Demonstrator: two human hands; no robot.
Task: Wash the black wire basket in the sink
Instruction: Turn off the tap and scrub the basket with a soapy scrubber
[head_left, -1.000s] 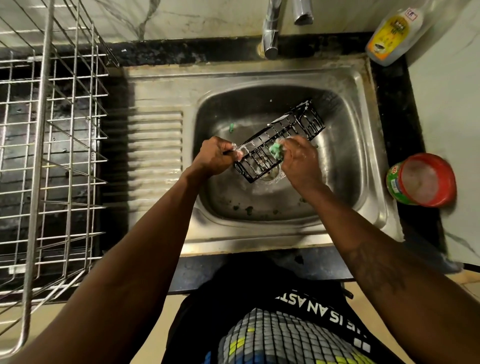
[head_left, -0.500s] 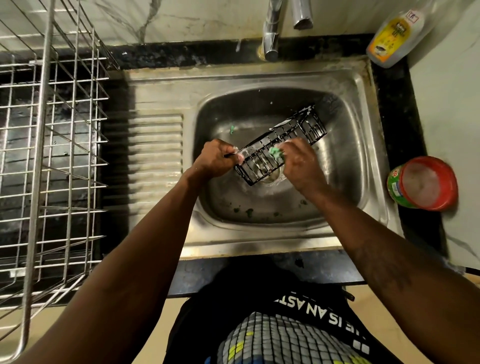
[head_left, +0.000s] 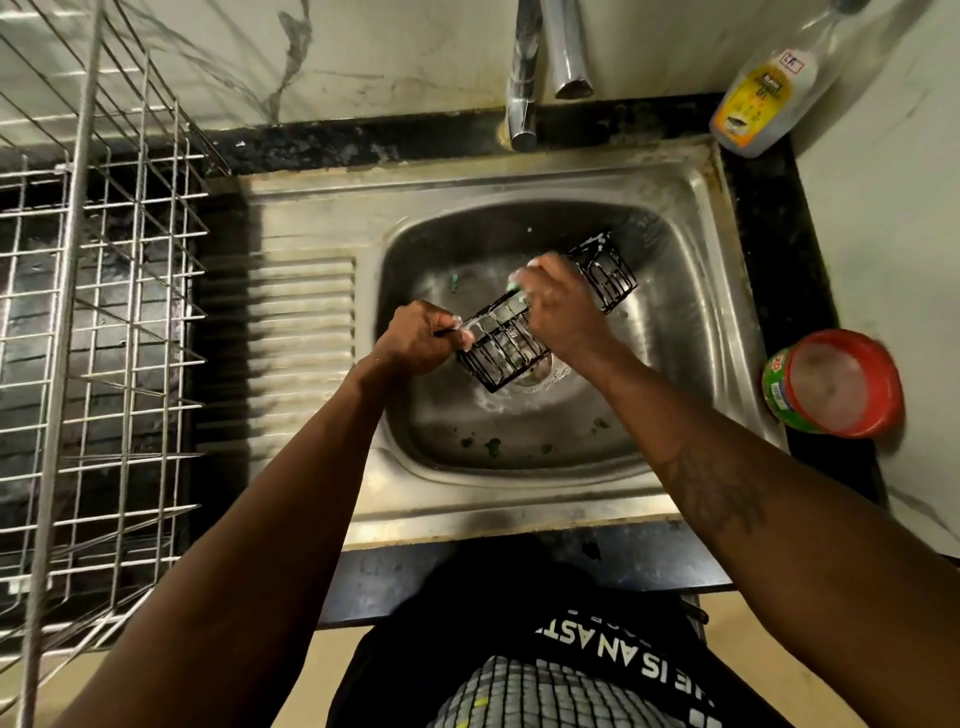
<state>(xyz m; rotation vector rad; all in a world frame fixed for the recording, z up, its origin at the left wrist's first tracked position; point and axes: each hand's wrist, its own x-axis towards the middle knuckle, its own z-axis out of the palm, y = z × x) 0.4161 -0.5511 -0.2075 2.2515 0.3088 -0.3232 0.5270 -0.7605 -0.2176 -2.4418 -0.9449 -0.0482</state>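
Note:
A long black wire basket (head_left: 506, 345), flecked with white suds, hangs tilted over the drain of the steel sink (head_left: 691, 332). My left hand (head_left: 421, 338) grips its near left end. Across the basket's middle lies my right hand (head_left: 558, 301), fingers curled round a green scrubber (head_left: 514, 285) of which only a sliver shows. The basket's far end (head_left: 610, 275) sticks out past my right hand, toward the back right of the bowl.
A tap (head_left: 524, 78) rises behind the sink. A dish soap bottle (head_left: 763, 98) lies at the back right. A red-rimmed tub (head_left: 836, 384) stands on the counter at right. A metal wire dish rack (head_left: 98, 322) fills the left. Green specks dot the sink floor.
My right hand with the scrubber has slid up along the basket toward its far end. The left hand keeps its grip on the near end.

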